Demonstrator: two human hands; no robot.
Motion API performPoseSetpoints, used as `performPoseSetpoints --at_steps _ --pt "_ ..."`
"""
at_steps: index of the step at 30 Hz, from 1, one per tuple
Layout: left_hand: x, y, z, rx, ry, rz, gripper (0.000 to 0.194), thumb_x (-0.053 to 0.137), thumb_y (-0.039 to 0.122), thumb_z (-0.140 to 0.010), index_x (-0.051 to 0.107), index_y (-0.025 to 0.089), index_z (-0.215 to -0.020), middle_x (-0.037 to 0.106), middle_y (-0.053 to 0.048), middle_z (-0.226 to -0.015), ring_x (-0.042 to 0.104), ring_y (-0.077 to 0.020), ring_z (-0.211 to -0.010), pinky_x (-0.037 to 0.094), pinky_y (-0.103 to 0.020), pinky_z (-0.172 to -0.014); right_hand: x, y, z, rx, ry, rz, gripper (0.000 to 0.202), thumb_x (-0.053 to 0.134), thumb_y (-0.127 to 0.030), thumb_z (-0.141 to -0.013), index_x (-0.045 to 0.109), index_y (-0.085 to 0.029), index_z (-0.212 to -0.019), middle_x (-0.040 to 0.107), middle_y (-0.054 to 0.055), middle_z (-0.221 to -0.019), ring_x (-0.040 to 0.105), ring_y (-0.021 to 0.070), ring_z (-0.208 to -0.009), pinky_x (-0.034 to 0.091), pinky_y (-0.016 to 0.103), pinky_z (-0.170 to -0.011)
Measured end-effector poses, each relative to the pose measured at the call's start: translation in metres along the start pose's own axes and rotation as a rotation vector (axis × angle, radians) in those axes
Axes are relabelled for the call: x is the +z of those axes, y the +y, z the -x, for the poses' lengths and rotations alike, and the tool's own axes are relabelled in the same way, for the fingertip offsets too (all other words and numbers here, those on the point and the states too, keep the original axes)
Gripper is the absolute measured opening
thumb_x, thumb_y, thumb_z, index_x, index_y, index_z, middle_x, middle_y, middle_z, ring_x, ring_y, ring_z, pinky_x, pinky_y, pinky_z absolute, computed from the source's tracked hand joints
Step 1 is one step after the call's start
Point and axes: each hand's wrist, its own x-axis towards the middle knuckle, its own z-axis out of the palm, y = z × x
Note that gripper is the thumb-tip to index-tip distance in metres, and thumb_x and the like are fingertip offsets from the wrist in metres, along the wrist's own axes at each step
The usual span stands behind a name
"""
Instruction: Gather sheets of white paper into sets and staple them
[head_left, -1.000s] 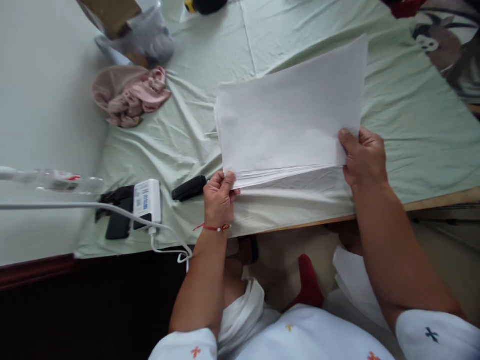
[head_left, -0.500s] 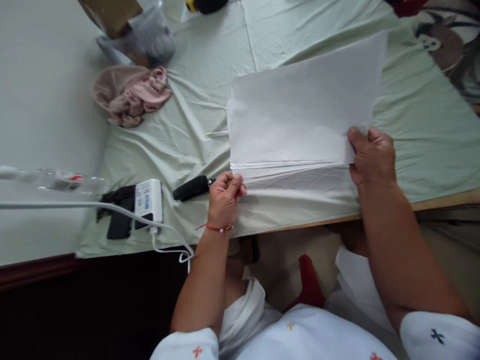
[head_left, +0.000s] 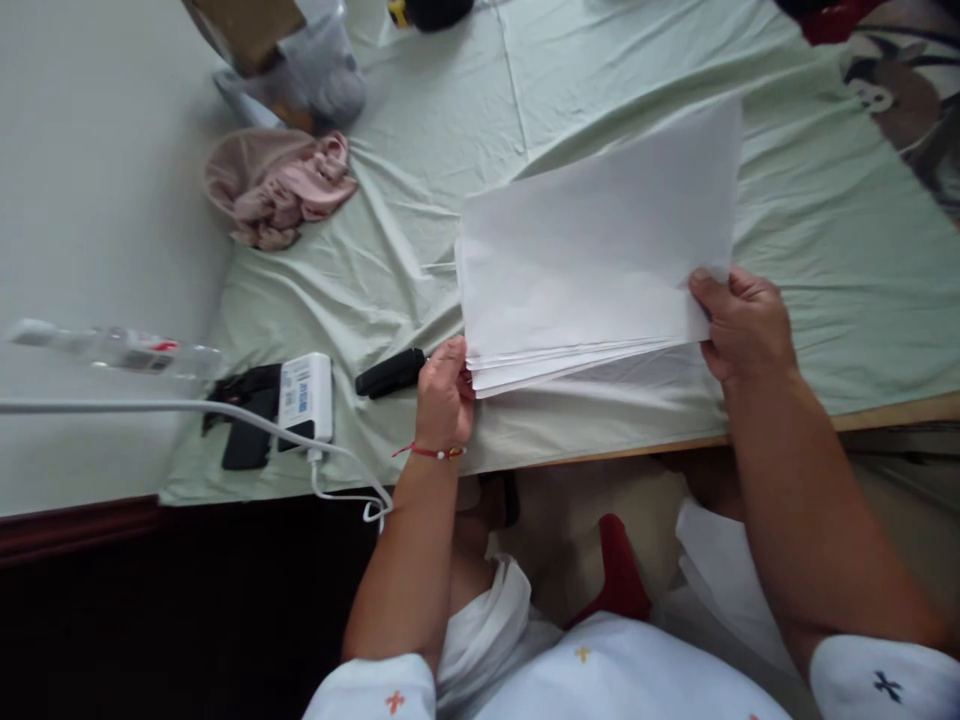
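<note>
At the near side, we find the left hand [head_left: 445, 395] at the near left corner of the white paper sheets [head_left: 600, 235], fingers curled; we cannot tell whether they pinch the paper. The right hand [head_left: 746, 320] is clamped on the near right corner, thumb on the upper face, other fingers partly hidden. The sheets lie between the hands, over the green cloth [head_left: 847, 290]; their near edges are fanned, not flush. We judge the stack light, smooth and flexible, its sheets prone to slide apart and to crease under a hard pinch. Hold is best taken at opposite edges, thumbs flat above, fingers supporting below. Farther off, to the left, lies a crumpled pink fabric [head_left: 289, 185].
</note>
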Motion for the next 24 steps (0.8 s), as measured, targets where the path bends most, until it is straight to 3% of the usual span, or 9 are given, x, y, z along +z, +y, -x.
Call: performPoseSetpoints --at_steps 2,5,9,13,16,19,24 --pt "0.0 -0.001 -0.001 0.055 0.057 -0.029 0.04 0.096 0.038 -0.066 0.06 0.019 -0.068 0.055 0.005 -0.064 0.05 -0.0074 -0.058 0.042 -0.018 -0.054 0.0 0.001 0.0 0.002 -0.035 0.027 0.022 0.084 -0.045 -0.077 0.073 -0.03 -0.088 0.077 0.001 -0.088 0.076 0.0261 -0.104 0.065 0.041 -0.085" --pt "-0.002 -0.002 -0.003 0.092 0.107 -0.036 0.042 0.094 0.032 -0.065 0.055 0.019 -0.062 0.05 0.007 -0.061 0.047 -0.0064 -0.058 0.043 -0.018 -0.057 0.0 0.002 0.0 0.003 -0.056 0.039 0.026 0.087 -0.051 -0.075 0.072 -0.032 -0.083 0.078 0.002 -0.089 0.077 0.0281 -0.103 0.065 0.042 -0.083" --pt "-0.005 -0.002 -0.004 0.091 0.066 0.014 0.044 0.099 0.039 -0.062 0.06 0.02 -0.066 0.057 0.006 -0.063 0.055 -0.0082 -0.06 0.049 -0.02 -0.06 0.001 -0.001 0.002 0.005 -0.041 0.026 0.024 0.086 -0.049 -0.076 0.074 -0.031 -0.083 0.078 0.001 -0.087 0.077 0.0253 -0.095 0.065 0.041 -0.083" --pt "-0.007 -0.002 -0.006 0.017 -0.038 0.02 0.048 0.096 0.059 -0.066 0.074 0.02 -0.082 0.07 0.001 -0.07 0.07 -0.016 -0.069 0.059 -0.027 -0.065 -0.003 -0.005 0.005 -0.032 -0.063 0.02 0.019 0.084 -0.045 -0.08 0.077 -0.03 -0.089 0.077 -0.002 -0.085 0.075 0.0197 -0.085 0.064 0.037 -0.083" --pt "-0.005 -0.001 -0.013 -0.009 -0.068 -0.023 0.051 0.1 0.058 -0.06 0.076 0.02 -0.083 0.074 -0.001 -0.07 0.076 -0.021 -0.078 0.063 -0.03 -0.069 -0.009 -0.007 0.004 -0.051 -0.133 0.028 0.021 0.086 -0.044 -0.08 0.079 -0.031 -0.096 0.078 -0.004 -0.089 0.073 0.0167 -0.083 0.062 0.035 -0.087" --pt "0.0 0.008 -0.02 0.092 -0.06 -0.045 0.05 0.103 0.052 -0.057 0.077 0.02 -0.086 0.078 -0.003 -0.078 0.078 -0.0219 -0.088 0.064 -0.031 -0.077 -0.015 -0.01 0.0 -0.104 -0.198 0.029 0.023 0.091 -0.037 -0.075 0.082 -0.031 -0.095 0.08 -0.004 -0.094 0.071 0.0158 -0.083 0.06 0.036 -0.092" --pt "0.004 0.027 -0.024 0.37 -0.014 -0.109 0.026 0.097 0.026 -0.066 0.073 0.02 -0.072 0.076 -0.001 -0.084 0.073 -0.0162 -0.09 0.061 -0.03 -0.092 -0.025 -0.016 -0.005 -0.208 -0.213 0.012 0.018 0.094 -0.024 -0.072 0.082 -0.031 -0.083 0.081 -0.001 -0.1 0.073 0.0198 -0.093 0.057 0.043 -0.105"
